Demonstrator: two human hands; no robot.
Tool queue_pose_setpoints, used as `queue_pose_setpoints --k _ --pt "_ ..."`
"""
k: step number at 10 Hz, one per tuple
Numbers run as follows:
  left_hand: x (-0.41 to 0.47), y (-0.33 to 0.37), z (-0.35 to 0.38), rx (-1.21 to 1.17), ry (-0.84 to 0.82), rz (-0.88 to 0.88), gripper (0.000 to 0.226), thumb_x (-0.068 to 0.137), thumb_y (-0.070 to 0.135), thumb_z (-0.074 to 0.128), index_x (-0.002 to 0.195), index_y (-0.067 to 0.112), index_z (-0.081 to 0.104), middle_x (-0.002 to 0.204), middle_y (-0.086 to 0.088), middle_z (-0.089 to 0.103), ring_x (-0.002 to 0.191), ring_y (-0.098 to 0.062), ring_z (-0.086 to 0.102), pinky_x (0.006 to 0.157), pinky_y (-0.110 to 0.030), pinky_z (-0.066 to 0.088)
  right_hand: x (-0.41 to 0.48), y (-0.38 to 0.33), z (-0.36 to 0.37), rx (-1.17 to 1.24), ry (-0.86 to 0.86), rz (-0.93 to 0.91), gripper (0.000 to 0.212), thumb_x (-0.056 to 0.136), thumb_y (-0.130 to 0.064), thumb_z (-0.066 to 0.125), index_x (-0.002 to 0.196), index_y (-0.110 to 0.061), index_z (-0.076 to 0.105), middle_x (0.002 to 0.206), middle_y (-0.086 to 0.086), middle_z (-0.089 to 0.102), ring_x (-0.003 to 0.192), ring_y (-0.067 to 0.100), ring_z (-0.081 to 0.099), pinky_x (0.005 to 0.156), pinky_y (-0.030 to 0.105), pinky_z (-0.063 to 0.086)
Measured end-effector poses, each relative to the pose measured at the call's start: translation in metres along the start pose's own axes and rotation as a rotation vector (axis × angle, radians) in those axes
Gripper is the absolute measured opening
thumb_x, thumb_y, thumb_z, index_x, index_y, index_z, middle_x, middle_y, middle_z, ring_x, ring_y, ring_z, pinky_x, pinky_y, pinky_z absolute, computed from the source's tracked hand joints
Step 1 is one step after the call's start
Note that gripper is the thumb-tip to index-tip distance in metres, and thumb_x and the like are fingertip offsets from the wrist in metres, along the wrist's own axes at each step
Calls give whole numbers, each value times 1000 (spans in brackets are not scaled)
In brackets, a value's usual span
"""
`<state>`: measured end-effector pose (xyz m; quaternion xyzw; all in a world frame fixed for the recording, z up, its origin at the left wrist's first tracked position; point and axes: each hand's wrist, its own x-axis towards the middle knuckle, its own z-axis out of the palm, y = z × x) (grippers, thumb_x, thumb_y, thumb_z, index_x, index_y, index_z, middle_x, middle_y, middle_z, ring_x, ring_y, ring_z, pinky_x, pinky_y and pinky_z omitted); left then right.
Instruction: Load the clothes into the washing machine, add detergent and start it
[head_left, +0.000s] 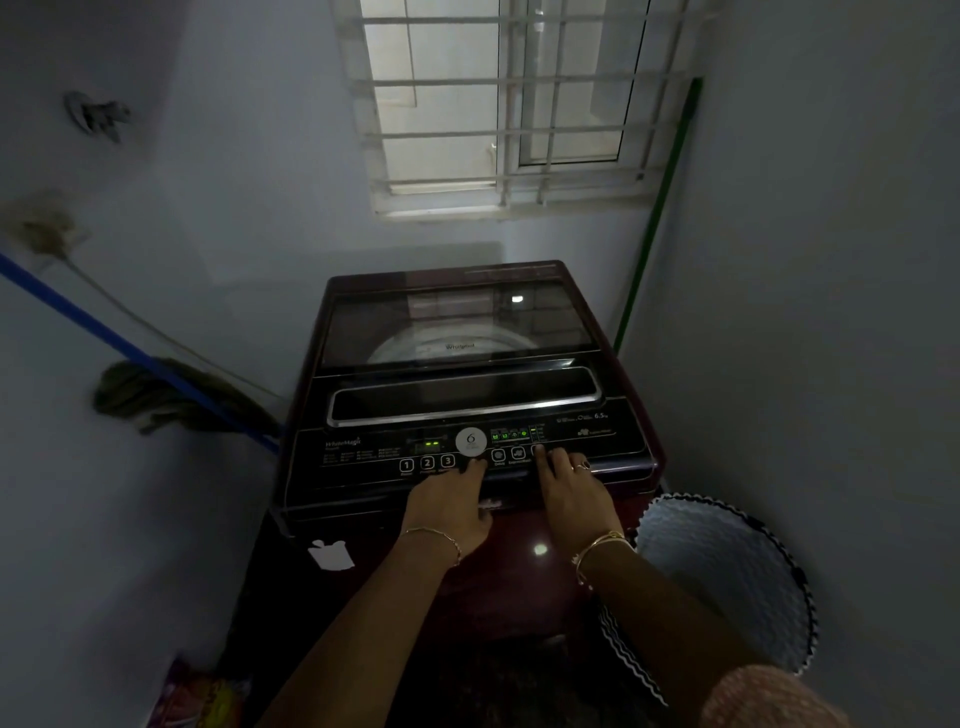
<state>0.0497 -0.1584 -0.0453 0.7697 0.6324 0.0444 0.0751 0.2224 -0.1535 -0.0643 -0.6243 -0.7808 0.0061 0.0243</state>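
Top-loading washing machine (467, 395), dark red body, stands in a narrow corner under a barred window (511, 104); its glass lid (457, 325) is closed and flat, with the pale drum rim dimly visible through it. The black control panel (363, 457) runs along the front edge, nearest the person; a small green display (431, 445) and a cluster of green indicator lights to the right of the round white dial (470, 441) are lit. Left hand (447, 512) lies palm down on the front lip of the machine, fingers loosely together, index fingertip touching the panel just below the dial and right of the button marked 3 (448, 461). Right hand (574, 493) also palm down, fingers slightly spread, index finger extended onto a button at the right end of the lower button row; the other fingers rest on the panel edge. Rings on the right hand, thin bangles on both wrists. Neither hand holds anything. Clothes cannot be made out through the lid. A round laundry basket (727, 587) with a zigzag-patterned rim stands on the floor just right of the machine, beside the right forearm. A blue-handled mop (171, 387) leans on the left wall; a green pole (660, 213) leans in the right corner.
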Motion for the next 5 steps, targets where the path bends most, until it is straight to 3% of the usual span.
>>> queue_pose_setpoints --k 2,4,5 --pt "-5 4 -2 -13 -11 19 62 87 32 53 144 24 33 134 -1 55 116 -22 58 94 -34 48 2 -1 -7 -45 -24 -22 73 90 -7 49 151 -5 10 134 11 35 123 26 38 92 32 50" --pt "-10 2 -2 -62 -13 18 61 89 33 51 145 25 31 153 6 33 128 -17 49 100 -34 46 4 -3 -18 25 -42 3 64 89 -12 51 147 -8 24 135 11 38 124 26 41 94 34 48" --pt "-12 1 -4 -110 106 -10 55 91 33 49 143 24 33 143 6 47 123 -13 51 97 -30 45 3 -3 -19 55 9 15 63 85 -19 56 143 -13 32 135 10 41 122 26 45 94 35 49"
